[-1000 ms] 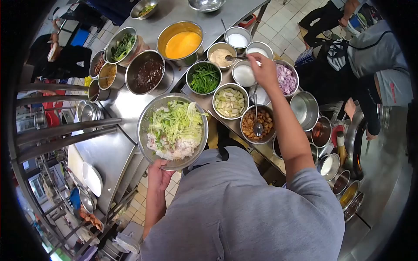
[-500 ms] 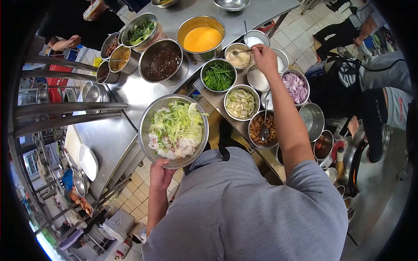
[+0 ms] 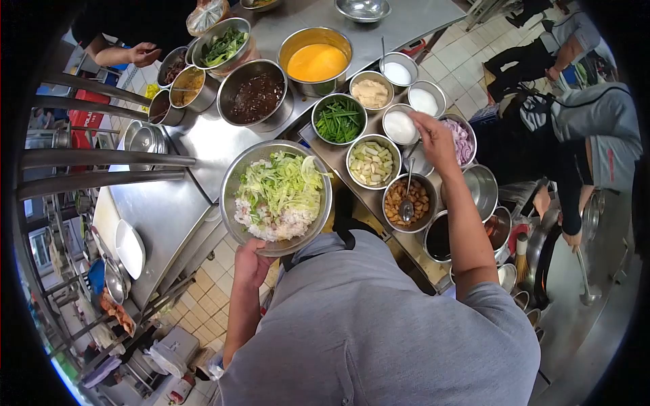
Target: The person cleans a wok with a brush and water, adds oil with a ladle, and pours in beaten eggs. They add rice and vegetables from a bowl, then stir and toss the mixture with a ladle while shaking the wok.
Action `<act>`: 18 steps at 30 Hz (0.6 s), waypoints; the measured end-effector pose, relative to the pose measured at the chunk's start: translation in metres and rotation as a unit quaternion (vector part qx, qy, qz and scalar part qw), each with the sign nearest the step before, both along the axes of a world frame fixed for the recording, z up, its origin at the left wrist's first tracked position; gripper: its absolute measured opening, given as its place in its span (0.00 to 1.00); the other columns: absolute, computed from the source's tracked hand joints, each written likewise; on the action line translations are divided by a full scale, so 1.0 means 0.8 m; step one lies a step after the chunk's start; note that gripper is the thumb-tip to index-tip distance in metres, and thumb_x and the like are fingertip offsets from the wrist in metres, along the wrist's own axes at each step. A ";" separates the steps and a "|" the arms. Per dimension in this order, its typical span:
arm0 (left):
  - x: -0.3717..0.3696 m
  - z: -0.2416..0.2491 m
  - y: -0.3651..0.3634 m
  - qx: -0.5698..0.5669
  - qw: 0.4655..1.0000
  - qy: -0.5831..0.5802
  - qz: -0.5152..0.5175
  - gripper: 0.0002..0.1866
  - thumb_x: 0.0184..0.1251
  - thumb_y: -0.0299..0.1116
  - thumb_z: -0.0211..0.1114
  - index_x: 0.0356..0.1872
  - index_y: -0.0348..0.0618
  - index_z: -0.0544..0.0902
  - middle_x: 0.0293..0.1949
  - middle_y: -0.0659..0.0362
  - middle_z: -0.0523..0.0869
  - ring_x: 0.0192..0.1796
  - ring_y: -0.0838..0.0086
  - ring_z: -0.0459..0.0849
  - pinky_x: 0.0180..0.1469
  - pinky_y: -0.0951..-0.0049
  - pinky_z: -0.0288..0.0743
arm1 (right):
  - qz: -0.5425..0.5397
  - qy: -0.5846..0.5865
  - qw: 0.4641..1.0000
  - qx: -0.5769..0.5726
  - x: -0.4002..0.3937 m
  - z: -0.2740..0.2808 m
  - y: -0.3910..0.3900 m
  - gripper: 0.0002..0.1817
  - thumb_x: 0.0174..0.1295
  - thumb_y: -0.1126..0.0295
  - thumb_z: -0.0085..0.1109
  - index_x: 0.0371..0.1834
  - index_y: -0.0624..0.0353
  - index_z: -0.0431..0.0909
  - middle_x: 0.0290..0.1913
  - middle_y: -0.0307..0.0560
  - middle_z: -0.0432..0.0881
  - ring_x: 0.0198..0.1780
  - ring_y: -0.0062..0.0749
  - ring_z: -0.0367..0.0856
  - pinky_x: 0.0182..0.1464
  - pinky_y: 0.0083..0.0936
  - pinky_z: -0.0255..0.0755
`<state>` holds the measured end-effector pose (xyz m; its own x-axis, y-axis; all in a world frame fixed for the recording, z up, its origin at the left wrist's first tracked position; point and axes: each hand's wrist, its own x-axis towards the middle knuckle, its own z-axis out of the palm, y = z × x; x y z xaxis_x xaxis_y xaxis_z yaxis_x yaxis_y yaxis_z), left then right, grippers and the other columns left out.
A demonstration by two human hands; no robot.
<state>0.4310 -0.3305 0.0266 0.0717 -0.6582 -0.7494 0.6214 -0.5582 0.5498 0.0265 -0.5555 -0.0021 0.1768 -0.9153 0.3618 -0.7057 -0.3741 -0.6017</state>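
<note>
My left hand grips the near rim of a steel bowl in front of my body. Shredded lettuce lies over white rice in it. My right hand is over the seasoning containers, fingers pinched together beside a tin of white powder; what they hold, if anything, I cannot make out. Around it stand a tin of beige powder, another of white powder and one of sliced purple onion. A spoon rests in a bowl of brown pieces.
Chopped green beans, pale green chunks, a dark sauce pot and a pot of yellow liquid stand ahead. A co-worker's hand shows upper left. At right, another person's hand holds a ladle by a wok.
My right hand has moved back toward me from the beige powder, where it held a spoon; that spoon no longer shows there. The bowl has shifted slightly right.
</note>
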 end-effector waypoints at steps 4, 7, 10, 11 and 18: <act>-0.010 -0.006 -0.015 -0.018 0.999 -0.022 -0.028 0.28 0.61 0.28 0.49 0.63 0.27 0.63 0.56 0.41 0.78 0.54 0.54 0.83 0.53 0.56 0.81 | -0.051 -0.058 0.993 0.091 -0.008 -0.021 0.009 0.12 0.68 0.70 0.51 0.50 0.56 0.82 0.43 0.51 0.85 0.47 0.45 0.84 0.49 0.32 0.76; -0.010 -0.007 -0.013 -0.009 0.999 -0.033 -0.041 0.28 0.61 0.28 0.48 0.64 0.27 0.62 0.57 0.41 0.77 0.54 0.54 0.83 0.53 0.56 0.81 | -0.095 -0.136 0.983 0.075 0.015 0.000 0.006 0.13 0.69 0.69 0.50 0.49 0.59 0.82 0.40 0.50 0.87 0.44 0.40 0.85 0.47 0.29 0.76; -0.016 -0.007 -0.019 -0.001 0.999 -0.014 -0.044 0.27 0.60 0.27 0.49 0.63 0.28 0.64 0.55 0.42 0.79 0.51 0.55 0.84 0.50 0.56 0.83 | -0.192 -0.159 0.947 0.204 0.005 -0.043 -0.027 0.12 0.66 0.68 0.52 0.44 0.60 0.83 0.30 0.46 0.86 0.32 0.26 0.84 0.39 0.22 0.75; -0.018 -0.005 -0.018 -0.004 0.999 -0.008 -0.036 0.26 0.60 0.26 0.51 0.61 0.28 0.66 0.52 0.44 0.81 0.47 0.56 0.85 0.46 0.56 0.84 | -0.191 -0.157 0.947 0.204 0.001 -0.051 -0.040 0.12 0.66 0.68 0.52 0.44 0.60 0.83 0.30 0.46 0.86 0.32 0.26 0.84 0.39 0.22 0.75; -0.018 -0.004 0.000 -0.007 1.000 -0.020 -0.004 0.25 0.60 0.27 0.51 0.59 0.26 0.68 0.51 0.42 0.81 0.46 0.55 0.86 0.46 0.55 0.84 | -0.113 -0.340 0.925 0.126 0.006 -0.047 -0.075 0.10 0.65 0.67 0.60 0.40 0.63 0.83 0.33 0.41 0.85 0.35 0.21 0.82 0.39 0.19 0.73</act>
<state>0.4165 -0.3309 0.0232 0.0967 -0.6687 -0.7373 0.5944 -0.5554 0.5816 0.0314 -0.6153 -0.0395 -0.2187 -0.9718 0.0886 -0.1757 -0.0501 -0.9832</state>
